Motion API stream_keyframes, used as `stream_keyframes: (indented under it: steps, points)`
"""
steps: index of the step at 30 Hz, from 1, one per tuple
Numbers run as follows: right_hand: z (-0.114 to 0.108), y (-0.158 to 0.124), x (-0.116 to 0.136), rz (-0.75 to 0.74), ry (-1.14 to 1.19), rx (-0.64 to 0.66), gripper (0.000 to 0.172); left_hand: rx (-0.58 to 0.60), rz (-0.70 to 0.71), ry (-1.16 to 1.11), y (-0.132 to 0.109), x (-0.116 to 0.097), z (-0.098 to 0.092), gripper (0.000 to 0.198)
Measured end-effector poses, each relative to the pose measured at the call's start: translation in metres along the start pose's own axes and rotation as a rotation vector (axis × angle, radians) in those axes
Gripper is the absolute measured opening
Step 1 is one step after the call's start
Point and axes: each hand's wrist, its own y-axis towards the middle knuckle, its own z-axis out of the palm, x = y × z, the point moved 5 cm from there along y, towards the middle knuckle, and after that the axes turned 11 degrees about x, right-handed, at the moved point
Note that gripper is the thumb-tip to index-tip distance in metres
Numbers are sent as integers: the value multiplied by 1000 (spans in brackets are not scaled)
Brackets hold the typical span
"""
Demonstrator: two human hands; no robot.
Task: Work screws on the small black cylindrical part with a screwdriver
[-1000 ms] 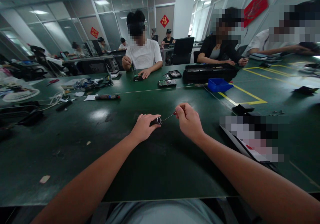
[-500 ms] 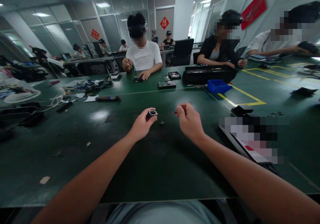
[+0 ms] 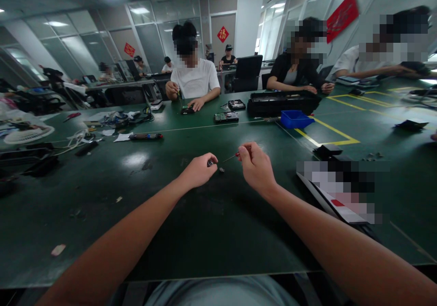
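My left hand [image 3: 201, 169] is closed around a small dark cylindrical part [image 3: 210, 163] with a silvery ring at its end; most of it is hidden by my fingers. In my right hand [image 3: 256, 165] is a screwdriver with a red handle [image 3: 237, 154], pinched between thumb and fingers. Its thin shaft [image 3: 230, 158] points left towards the dark part, and I cannot tell whether the tip touches it. A tiny metallic piece [image 3: 221, 170] lies on the green table [image 3: 211, 233] just below the screwdriver tip.
To the right lie a pale flat panel [image 3: 327, 192] and a black piece [image 3: 327, 151]. Farther off are a blue bin [image 3: 296, 119], a long black housing [image 3: 283, 102] and hard drives [image 3: 226, 116]. Across the table a person [image 3: 195, 78] works. Cables [image 3: 80, 135] clutter the left.
My left hand has turned the dark cylindrical part, so its ringed opening no longer faces up. My right hand with the screwdriver has shifted slightly left.
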Motion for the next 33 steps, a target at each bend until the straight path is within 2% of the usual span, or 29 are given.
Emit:
stream_keyframes:
  steps: [5,9,13,16,19,22,24,28,30,33]
  points:
    - [0,0,0,-7,-2,-7,20,109,-91,308,11,-4,15,35]
    - [1,0,-1,-4,6,-6,20,110,-99,436,16,-9,21,34]
    - [1,0,1,-13,6,-4,20,82,-39,411,18,-10,18,25]
    - [1,1,1,-8,13,5,21,89,-40,199,18,-2,7,25]
    - [1,0,1,-11,20,19,21,99,-139,-248,13,18,-11,25]
    - [1,-1,0,-17,22,17,22,26,-215,-747,-2,45,-36,21]
    - [1,-1,0,-15,23,17,22,-25,-245,-969,-16,65,-56,21]
    - [2,-1,-1,-7,26,27,23,-264,-318,-1139,-55,108,-101,14]
    - [3,-1,-2,-6,22,28,23,-412,-344,-1137,-80,126,-124,10]
    - [3,0,-3,-9,16,26,23,-597,-397,-1073,-121,152,-155,21]
